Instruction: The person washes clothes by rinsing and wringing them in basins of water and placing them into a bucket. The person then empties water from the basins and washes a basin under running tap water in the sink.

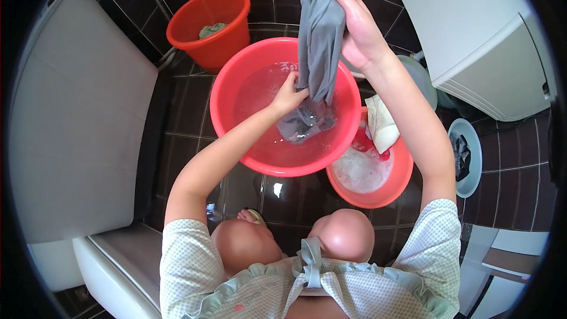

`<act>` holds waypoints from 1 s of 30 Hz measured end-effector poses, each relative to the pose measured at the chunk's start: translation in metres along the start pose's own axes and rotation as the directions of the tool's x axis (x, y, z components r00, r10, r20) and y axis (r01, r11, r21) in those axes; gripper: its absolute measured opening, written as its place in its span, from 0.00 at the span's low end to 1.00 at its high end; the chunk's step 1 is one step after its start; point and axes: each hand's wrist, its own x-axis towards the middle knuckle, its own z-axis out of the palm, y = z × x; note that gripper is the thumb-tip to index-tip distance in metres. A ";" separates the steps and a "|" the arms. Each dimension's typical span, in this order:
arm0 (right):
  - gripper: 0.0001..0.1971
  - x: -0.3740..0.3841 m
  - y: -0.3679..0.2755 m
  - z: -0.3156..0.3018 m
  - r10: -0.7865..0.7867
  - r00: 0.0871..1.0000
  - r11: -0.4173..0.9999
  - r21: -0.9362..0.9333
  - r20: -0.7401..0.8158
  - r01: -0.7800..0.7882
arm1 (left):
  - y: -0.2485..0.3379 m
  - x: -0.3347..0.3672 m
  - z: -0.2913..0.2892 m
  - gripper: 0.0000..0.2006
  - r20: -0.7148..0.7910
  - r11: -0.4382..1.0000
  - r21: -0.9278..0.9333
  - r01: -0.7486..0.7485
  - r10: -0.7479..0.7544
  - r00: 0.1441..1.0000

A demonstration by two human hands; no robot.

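A wet grey garment (321, 38) hangs stretched over a wide red basin (227, 133) of water. High up, my right hand (357, 32) is closed on the garment's upper end, thumb pressed against the cloth. Lower down, my left hand (289, 94) grips the same cloth at its left edge, just over the water. The garment's bottom part lies spread and partly sunk in the basin. Its exact kind cannot be made out.
A smaller red basin (407, 171) with suds, red cloth and a cream cloth (383, 125) stands at the right. An orange-red bucket (215, 50) holds greenish cloth. A pale blue basin (471, 183) has dark cloth. White cabinets flank the dark tiled floor (186, 106).
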 end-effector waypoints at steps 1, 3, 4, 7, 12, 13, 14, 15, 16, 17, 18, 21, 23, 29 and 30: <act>0.09 -0.002 -0.004 -0.003 -0.002 1.000 1.000 -0.008 -0.007 0.002 | 0.004 -0.001 0.001 0.19 0.083 0.947 -0.159 0.279 -0.268 0.960; 0.09 -0.008 -0.012 -0.012 -0.005 1.000 0.998 -0.058 -0.022 0.004 | 0.002 -0.005 0.000 0.17 0.190 0.776 -0.319 0.545 -0.511 0.838; 0.09 -0.008 -0.015 -0.018 0.000 0.999 0.998 -0.057 -0.051 -0.003 | -0.003 -0.007 -0.011 0.16 0.145 0.839 -0.195 0.507 -0.487 0.861; 0.08 -0.011 -0.020 -0.028 -0.163 0.979 0.960 -0.247 -0.121 0.130 | -0.016 -0.009 -0.071 0.15 -0.021 0.991 0.039 0.125 -0.124 0.992; 0.11 -0.005 -0.023 -0.088 -0.310 0.951 0.626 -0.752 0.003 0.206 | 0.054 0.006 -0.144 0.15 0.001 0.951 0.245 0.189 -0.195 0.981; 0.12 -0.005 -0.021 -0.094 -0.279 0.960 0.516 -0.843 0.001 0.151 | 0.075 0.006 -0.154 0.14 0.003 0.925 0.295 0.241 -0.254 0.967; 0.13 -0.004 -0.019 -0.098 -0.248 0.969 0.395 -0.914 -0.003 0.099 | 0.089 0.007 -0.166 0.13 -0.039 0.908 0.352 0.226 -0.227 0.973; 0.13 -0.002 -0.017 -0.103 -0.244 0.970 0.402 -0.910 -0.001 0.101 | 0.102 0.009 -0.177 0.13 -0.081 0.887 0.410 0.211 -0.195 0.977; 0.14 0.000 -0.016 -0.109 -0.266 0.964 0.328 -0.940 0.001 0.091 | 0.113 0.010 -0.182 0.14 -0.102 0.908 0.401 0.122 -0.088 0.991; 0.15 0.004 -0.019 -0.119 -0.293 0.956 0.241 -0.967 0.006 0.079 | 0.127 0.015 -0.181 0.16 -0.119 0.922 0.387 0.021 0.028 0.992; 0.16 0.011 -0.026 -0.131 -0.397 0.918 0.220 -0.969 0.015 0.111 | 0.142 0.020 -0.180 0.16 -0.140 0.889 0.458 -0.015 0.089 0.986; 0.20 0.018 -0.066 -0.084 -0.472 0.866 0.487 -0.867 -0.164 0.101 | 0.179 0.030 -0.200 0.16 -0.101 0.788 0.568 -0.239 0.355 0.929; 0.12 0.036 -0.084 -0.066 -0.688 0.724 0.445 -0.819 -0.053 0.363 | 0.202 0.035 -0.216 0.17 -0.082 0.794 0.528 -0.302 0.401 0.912; 0.14 0.032 -0.110 -0.035 -0.625 0.774 0.666 -0.591 -0.107 0.456 | 0.251 0.024 -0.204 0.12 -0.080 0.710 0.574 -0.407 0.544 0.835; 0.14 0.028 -0.104 -0.032 -0.538 0.835 0.767 -0.478 -0.117 0.428 | 0.241 0.024 -0.202 0.14 -0.029 0.647 0.592 -0.480 0.612 0.790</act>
